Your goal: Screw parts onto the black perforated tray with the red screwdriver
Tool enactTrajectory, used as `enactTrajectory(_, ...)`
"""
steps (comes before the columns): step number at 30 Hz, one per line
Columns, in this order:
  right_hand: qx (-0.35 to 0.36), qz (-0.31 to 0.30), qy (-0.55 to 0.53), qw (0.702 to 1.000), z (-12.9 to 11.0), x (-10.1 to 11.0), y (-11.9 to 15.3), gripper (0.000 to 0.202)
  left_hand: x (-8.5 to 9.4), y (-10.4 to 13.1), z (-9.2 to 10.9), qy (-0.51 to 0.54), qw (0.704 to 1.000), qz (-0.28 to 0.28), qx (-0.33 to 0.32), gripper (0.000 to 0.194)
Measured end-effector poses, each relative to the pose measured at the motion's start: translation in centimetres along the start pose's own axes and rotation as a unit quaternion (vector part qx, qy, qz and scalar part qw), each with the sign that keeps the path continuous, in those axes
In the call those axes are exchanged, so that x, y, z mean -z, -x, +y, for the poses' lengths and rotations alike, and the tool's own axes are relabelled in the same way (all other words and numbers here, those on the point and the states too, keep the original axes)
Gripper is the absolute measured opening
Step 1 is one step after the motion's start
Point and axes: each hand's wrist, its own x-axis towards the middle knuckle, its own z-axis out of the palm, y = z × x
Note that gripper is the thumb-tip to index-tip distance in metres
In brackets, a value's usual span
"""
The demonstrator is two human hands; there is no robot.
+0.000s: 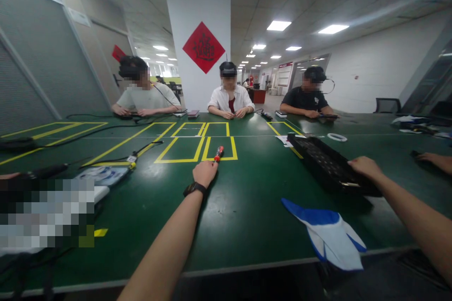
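My left hand (205,173), with a dark watch on its wrist, reaches over the middle of the green table. Its closed fingers hold a screwdriver (219,152) whose red and black handle points away from me, over a yellow-taped rectangle. On the right, my right hand (366,167) is closed on the near right edge of a long black open tray (319,162); its fingertips are partly hidden. Small pieces inside the tray are too dark to name. Nearer me lies a blue and white glove (330,235) at the table's front edge.
Yellow tape rectangles (180,161) mark the green table (243,230). A white ring (336,137) lies beyond the tray. Cables and a flat pouch (104,174) are on the left. Three people sit opposite; other people's hands show at both sides.
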Motion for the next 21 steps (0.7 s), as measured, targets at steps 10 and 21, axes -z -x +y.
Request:
enactTrajectory(10,0.021,-0.063,0.045,0.997,8.9,-2.8,-6.0,0.017,-0.1,-0.7,0.0,0.006,1.0,-0.017,-0.007,0.045)
enactTrajectory(21,0.127,-0.084,0.079,0.985,7.5,-1.3,-6.0,0.026,-0.1,-0.2,0.2,-0.011,0.999,-0.034,0.009,0.05)
